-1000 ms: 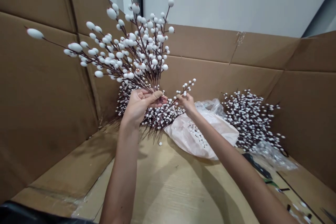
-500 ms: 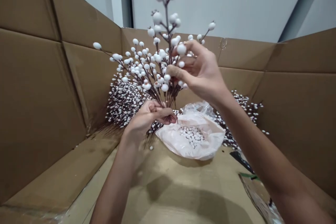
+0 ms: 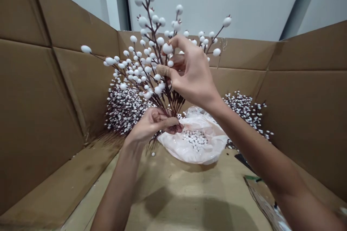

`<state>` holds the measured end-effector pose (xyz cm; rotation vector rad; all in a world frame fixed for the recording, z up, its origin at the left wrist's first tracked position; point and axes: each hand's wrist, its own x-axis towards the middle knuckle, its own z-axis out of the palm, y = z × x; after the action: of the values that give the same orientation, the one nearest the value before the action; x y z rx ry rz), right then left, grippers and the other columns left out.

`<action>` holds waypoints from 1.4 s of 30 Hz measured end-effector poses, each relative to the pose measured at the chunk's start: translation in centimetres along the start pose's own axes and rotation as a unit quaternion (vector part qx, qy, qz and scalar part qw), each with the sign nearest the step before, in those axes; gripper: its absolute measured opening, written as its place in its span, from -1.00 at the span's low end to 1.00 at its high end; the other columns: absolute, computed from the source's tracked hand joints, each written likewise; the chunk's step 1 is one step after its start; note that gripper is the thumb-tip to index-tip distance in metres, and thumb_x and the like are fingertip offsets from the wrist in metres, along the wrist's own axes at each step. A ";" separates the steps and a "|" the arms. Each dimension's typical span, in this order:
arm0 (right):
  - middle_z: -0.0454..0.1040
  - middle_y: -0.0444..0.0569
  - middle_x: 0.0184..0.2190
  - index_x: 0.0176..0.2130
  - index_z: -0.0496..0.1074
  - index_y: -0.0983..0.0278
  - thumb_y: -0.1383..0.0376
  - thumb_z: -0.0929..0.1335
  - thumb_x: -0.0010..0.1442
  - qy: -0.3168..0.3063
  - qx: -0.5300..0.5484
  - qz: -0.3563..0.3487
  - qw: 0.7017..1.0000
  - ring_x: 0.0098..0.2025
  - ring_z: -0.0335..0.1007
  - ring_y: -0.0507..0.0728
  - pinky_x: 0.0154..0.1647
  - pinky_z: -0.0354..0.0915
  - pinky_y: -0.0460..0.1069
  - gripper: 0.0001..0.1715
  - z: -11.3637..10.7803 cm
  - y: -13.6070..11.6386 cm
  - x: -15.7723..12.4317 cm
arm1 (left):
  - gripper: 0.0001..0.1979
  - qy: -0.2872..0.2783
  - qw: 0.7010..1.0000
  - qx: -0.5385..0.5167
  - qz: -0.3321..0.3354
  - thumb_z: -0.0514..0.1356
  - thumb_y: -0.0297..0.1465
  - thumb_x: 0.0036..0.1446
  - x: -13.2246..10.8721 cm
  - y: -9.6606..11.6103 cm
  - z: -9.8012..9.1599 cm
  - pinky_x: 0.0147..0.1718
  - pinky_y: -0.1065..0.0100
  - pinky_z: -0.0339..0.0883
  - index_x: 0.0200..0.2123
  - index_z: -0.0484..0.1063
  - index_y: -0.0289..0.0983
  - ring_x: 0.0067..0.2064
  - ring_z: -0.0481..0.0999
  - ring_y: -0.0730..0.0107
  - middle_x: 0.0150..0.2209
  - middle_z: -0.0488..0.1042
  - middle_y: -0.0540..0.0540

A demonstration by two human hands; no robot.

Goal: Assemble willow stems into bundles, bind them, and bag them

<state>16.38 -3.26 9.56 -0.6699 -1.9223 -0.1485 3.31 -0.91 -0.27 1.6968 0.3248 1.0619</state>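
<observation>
A bunch of artificial berry stems (image 3: 138, 70), dark brown with white berries, stands fanned out in front of me. My left hand (image 3: 159, 122) is closed round the stem bases at the bottom of the bunch. Higher up, my right hand (image 3: 189, 68) closes its thumb and fingers on one berry stem (image 3: 153, 32), among the white berries; the thumb has a tan covering on its tip. Some of the right fingers are hidden behind the stem and berries. Below the bunch lies a white plastic bag (image 3: 200, 155) with loose white berries (image 3: 195, 140) in it.
Cardboard walls (image 3: 303, 115) surround the tabletop (image 3: 187, 187) on the left, back and right. A large pile of berry stems (image 3: 121, 112) leans at the left, another pile (image 3: 244, 110) at the right. Cardboard and plastic pieces (image 3: 260, 195) lie at the right front.
My right hand and the stem in it have moved left in view, and that stem now tilts left. The left hand keeps its hold on the bases. The view has shifted slightly.
</observation>
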 end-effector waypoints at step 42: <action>0.52 0.04 -0.37 -0.33 0.43 0.29 0.10 0.59 -0.29 -0.030 0.289 0.345 0.892 -0.33 0.45 0.17 -0.24 0.38 0.10 -0.43 1.0 3.6 -7.6 | -0.69 0.068 0.997 0.003 -0.033 0.46 -0.28 -0.25 0.6 -0.3 1.1 -0.46 0.43 0.48 -0.50 0.55 -0.39 -0.51 0.57 0.35 -0.55 0.58 -0.12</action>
<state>19.69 -2.77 1.78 -0.8940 -1.5504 0.8672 4.59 -1.07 -0.32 1.6125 0.4678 1.1308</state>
